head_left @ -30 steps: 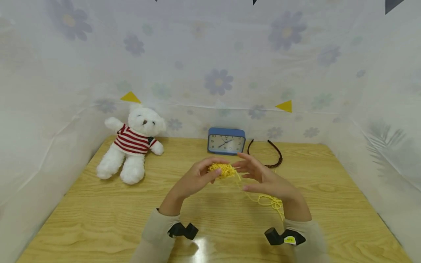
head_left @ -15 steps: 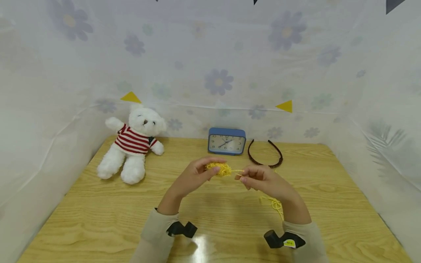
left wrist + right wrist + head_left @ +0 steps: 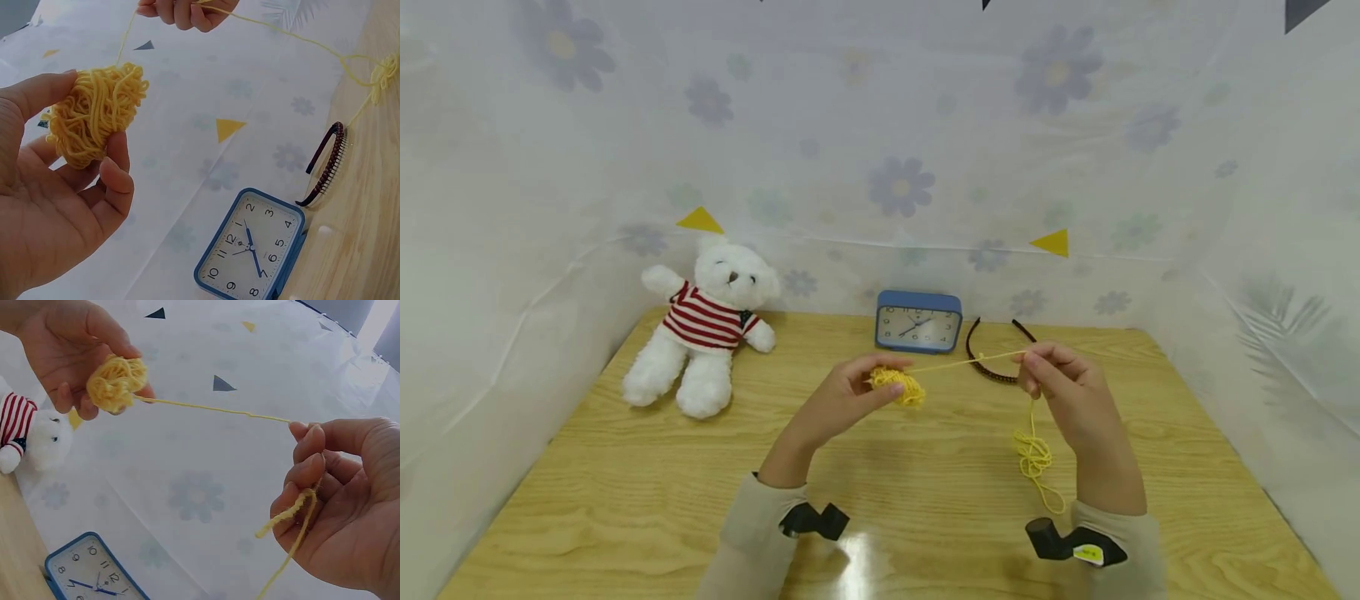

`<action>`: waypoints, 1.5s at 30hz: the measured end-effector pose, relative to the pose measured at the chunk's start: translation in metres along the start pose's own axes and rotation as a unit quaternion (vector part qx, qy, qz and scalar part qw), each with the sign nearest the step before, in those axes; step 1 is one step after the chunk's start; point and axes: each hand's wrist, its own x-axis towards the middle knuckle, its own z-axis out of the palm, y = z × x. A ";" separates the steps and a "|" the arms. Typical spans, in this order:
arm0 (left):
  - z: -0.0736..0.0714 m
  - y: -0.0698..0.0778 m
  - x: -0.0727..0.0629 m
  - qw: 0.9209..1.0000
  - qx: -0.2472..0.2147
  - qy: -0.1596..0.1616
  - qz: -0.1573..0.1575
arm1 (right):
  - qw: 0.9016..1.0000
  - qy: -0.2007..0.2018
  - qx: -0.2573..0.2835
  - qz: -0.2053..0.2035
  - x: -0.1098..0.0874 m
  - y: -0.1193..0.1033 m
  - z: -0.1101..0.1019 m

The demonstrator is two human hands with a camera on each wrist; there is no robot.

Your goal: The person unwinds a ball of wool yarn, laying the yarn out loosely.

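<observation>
My left hand (image 3: 842, 400) grips a small bundle of yellow yarn (image 3: 100, 112) between thumb and fingers, raised above the table. From that bundle a single strand (image 3: 212, 410) runs taut to my right hand (image 3: 1063, 392), which pinches it between thumb and fingertips. In the right wrist view a short doubled tail of yarn (image 3: 284, 515) sticks out from the curled right fingers (image 3: 309, 469). Below the right hand, the strand drops to a loose tangle of yellow yarn (image 3: 1033, 457) on the wooden table (image 3: 925, 500).
A blue alarm clock (image 3: 917, 323) stands at the back of the table. Beside it lies a dark headband (image 3: 981, 367), partly behind the right hand. At the back left sits a white teddy bear (image 3: 703, 325) in a striped shirt. Flower-patterned sheeting (image 3: 820, 167) encloses the table.
My right hand went from open near the bundle to pinching the strand, then moved right and slightly up, drawing it taut. The left hand stays almost in place.
</observation>
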 end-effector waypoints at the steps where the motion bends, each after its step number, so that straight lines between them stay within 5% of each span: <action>1: 0.000 0.000 0.000 1.000 0.000 0.002 -0.001 | 1.000 0.017 0.015 -0.007 0.000 -0.002 -0.003; 10: -0.001 0.001 -0.001 0.999 -0.036 0.018 -0.007 | 0.993 0.112 0.039 -0.025 -0.005 -0.017 -0.025; 18: -0.001 0.002 -0.003 0.997 -0.070 0.000 0.035 | 0.983 0.097 0.133 -0.083 -0.006 -0.019 -0.038; 30: -0.002 0.004 -0.003 0.995 -0.075 0.004 0.067 | 0.980 0.120 0.134 -0.080 -0.007 -0.019 -0.041; 38: -0.001 0.007 -0.004 0.998 -0.030 0.002 0.059 | 0.966 0.169 0.183 -0.075 -0.009 -0.022 -0.047; 45: -0.001 0.005 -0.003 0.999 0.018 -0.006 0.045 | 0.952 0.244 0.160 -0.086 -0.007 -0.025 -0.046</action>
